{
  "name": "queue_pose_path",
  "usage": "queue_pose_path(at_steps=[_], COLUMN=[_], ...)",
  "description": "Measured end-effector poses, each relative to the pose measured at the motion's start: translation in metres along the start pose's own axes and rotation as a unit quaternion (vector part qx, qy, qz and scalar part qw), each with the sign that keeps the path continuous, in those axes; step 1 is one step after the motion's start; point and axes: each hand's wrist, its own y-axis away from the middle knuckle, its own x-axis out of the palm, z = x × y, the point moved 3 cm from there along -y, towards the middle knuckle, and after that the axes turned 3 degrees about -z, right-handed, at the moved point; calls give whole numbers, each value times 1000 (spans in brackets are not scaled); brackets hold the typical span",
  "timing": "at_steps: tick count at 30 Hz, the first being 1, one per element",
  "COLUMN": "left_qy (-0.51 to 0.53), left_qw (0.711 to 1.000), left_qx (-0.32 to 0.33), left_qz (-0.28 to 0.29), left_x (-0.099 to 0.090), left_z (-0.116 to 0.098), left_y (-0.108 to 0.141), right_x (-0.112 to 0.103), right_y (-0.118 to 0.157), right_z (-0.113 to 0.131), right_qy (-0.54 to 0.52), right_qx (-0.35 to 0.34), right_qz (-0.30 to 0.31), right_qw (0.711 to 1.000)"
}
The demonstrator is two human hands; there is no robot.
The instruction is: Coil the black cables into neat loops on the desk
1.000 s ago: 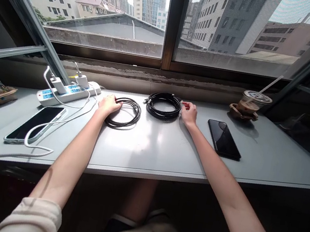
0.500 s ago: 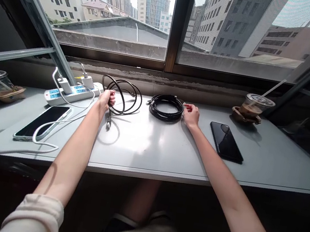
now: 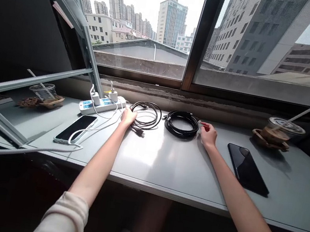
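A thin black cable (image 3: 158, 121) lies in a loose coil on the desk, its plug (image 3: 140, 132) toward the front. My left hand (image 3: 128, 117) is closed on the left side of this coil; its fingertips are partly hidden. To the right sits a thicker black cable (image 3: 180, 135), wound into a tight round coil with its connectors on top. My right hand (image 3: 209, 136) is beside that coil's right edge, fingers curled in a pinch around a small end sticking out there. How much of that end lies between the fingers is hard to see.
At left are a white power strip (image 3: 86, 110) with plugged-in chargers, a phone (image 3: 76, 129) and a white charging cord (image 3: 47, 149). A dark phone (image 3: 247, 169) and an iced drink (image 3: 278, 133) in a cardboard holder stand right. A metal frame (image 3: 33, 80) borders the left side.
My left hand has lowered the thin cable's coil from a raised, loose position to flat on the desk. My right hand stays by the thick coil. The whole view has shifted left.
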Motion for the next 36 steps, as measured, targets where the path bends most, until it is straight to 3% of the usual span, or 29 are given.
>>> queue_pose_path(at_steps=[4, 12, 22, 27, 36], left_qy=[-41, -53, 46, 116, 102], left_qw=[998, 998, 995, 990, 994], left_qx=[-24, -24, 29, 29, -29], left_qz=[-29, -10, -83, -70, -17], left_x=[-3, 3, -12, -9, 5], left_z=[1, -2, -28, -38, -3], left_y=[0, 8, 12, 11, 1], right_x=[-1, 1, 1, 3, -2], right_y=[2, 3, 3, 4, 8], right_z=[0, 0, 3, 6, 13], right_qy=[-1, 7, 27, 78, 239], right_qx=[9, -23, -45, -39, -25], right_qz=[-6, 0, 9, 30, 89], right_qw=[1000, 1000, 999, 996, 967])
